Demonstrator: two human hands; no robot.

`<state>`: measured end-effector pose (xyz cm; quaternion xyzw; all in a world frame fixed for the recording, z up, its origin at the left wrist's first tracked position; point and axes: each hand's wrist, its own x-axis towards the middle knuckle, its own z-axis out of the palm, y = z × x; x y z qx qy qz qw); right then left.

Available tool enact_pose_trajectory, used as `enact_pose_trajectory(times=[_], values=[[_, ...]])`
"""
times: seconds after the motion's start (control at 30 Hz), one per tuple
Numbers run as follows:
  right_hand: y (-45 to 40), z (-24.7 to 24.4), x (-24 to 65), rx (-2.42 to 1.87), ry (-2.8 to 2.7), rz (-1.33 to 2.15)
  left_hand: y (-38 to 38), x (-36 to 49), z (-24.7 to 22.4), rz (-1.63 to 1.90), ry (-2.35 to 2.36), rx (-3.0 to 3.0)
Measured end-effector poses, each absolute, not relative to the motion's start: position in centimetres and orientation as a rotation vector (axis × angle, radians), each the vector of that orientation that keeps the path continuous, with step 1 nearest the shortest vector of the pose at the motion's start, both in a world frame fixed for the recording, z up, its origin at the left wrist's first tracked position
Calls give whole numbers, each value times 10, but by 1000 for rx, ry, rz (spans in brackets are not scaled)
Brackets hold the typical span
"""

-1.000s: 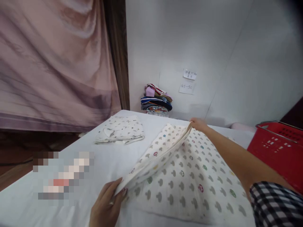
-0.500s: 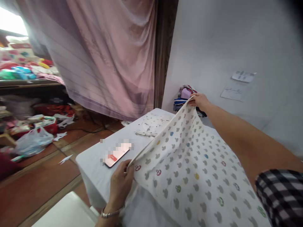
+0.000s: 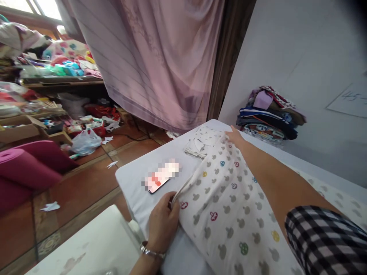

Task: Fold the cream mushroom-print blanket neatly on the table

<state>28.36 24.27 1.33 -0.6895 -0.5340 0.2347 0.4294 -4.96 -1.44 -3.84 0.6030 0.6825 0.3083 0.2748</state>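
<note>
A white cloth [image 3: 229, 206] printed with grey shapes and small coloured mushrooms lies stretched over the white-covered table [image 3: 134, 175]. My left hand [image 3: 164, 215], with a metal bracelet at the wrist, pinches its near left corner. Farther off, my right hand [image 3: 235, 137] is closed on the far end of the same edge, low over the table; some of its fingers are hidden. Just beyond the cloth's left edge is a folded printed cloth [image 3: 197, 147], partly covered near my right hand. A phone [image 3: 160, 179] with a lit screen rests left of the cloth.
Folded clothes [image 3: 269, 114] are stacked by the wall behind the table. A white stool-like surface [image 3: 91, 244] stands at lower left. Plastic bags [image 3: 86, 141], boxes and a rolled pink mat [image 3: 25, 172] crowd the floor at left. A pink curtain [image 3: 172, 68] hangs behind.
My right hand has lowered the far end of the cloth towards the table, and the cloth lies flatter. The view has swung left, showing more of the floor and the clothes stack.
</note>
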Motion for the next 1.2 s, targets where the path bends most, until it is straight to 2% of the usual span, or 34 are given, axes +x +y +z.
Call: enact_pose_trajectory(times=[0.17, 0.3, 0.4, 0.5, 0.6, 0.83, 1.2], values=[[192, -8, 249, -1707, -1482, 716, -16, -47, -37, 803, 1867, 1659], [138, -18, 197, -1460, -1985, 856, -16, -46, -36, 788, 1881, 1686], [107, -19, 162, -1170, -2474, 634, -16, -45, -36, 752, 1902, 1698], [95, -15, 143, -1241, -2746, 302, -16, -44, -34, 736, 1913, 1709], [92, -12, 139, -1396, -2782, 141, -16, -42, -32, 691, 1937, 1725], [85, -17, 143, -1487, -2716, 9, -19, -37, -28, 611, 1974, 1914], [76, -25, 135, -1337, -2608, 262, -5, -35, -26, 543, 1992, 1893]])
